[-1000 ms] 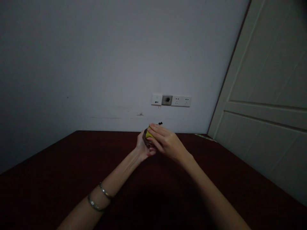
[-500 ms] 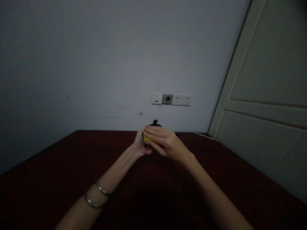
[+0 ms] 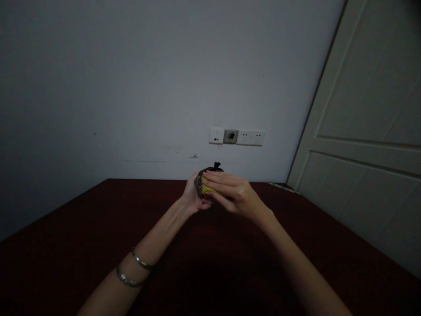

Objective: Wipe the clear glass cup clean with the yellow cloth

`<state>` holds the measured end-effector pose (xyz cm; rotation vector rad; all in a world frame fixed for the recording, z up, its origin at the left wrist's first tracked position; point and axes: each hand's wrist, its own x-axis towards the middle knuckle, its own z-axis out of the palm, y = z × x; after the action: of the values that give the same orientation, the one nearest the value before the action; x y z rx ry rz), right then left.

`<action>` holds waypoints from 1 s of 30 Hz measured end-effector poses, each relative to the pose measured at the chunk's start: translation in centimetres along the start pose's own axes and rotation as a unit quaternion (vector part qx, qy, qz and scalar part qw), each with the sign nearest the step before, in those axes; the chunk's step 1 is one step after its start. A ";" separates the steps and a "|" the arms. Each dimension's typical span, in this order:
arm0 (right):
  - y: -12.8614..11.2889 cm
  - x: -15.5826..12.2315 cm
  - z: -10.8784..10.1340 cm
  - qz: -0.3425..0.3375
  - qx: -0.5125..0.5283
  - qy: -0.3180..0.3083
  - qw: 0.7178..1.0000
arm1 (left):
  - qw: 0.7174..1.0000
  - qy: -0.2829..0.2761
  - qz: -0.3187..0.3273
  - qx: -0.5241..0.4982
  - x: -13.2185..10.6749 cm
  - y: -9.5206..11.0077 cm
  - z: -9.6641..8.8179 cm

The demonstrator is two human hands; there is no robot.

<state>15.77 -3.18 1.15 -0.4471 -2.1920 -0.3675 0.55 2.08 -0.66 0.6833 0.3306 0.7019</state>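
A dark, shiny, rounded item [image 3: 199,181] with a black knot-like tip on top is held up in front of me; its kind I cannot make out. My left hand [image 3: 192,193] is closed around it from the left and below. In my right hand [image 3: 232,191] is a yellow piece [image 3: 206,187], a sponge or cloth, I cannot tell which. The right fingers press this yellow piece against the near side of the dark item. Much of the item is hidden behind the right hand.
Both hands are above a dark red tabletop [image 3: 115,219]. Behind it rises a pale wall [image 3: 148,87] with a row of wall sockets [image 3: 250,137]. A light panelled door [image 3: 362,118] stands on the right. A thin flat strip [image 3: 283,188] lies at the table's far right corner.
My right hand has slid slightly right with the yellow piece, uncovering more of the dark item's left side. My left hand keeps its hold.
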 end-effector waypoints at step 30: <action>1.7 -0.6 1.4 0.278 0.194 0.258 0.905 | 0.986 0.007 0.042 0.163 -0.3 0.8 0.1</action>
<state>15.94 -1.27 0.00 -0.6393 -1.4833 0.2448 0.04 2.26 -0.01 1.0082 0.4374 0.7415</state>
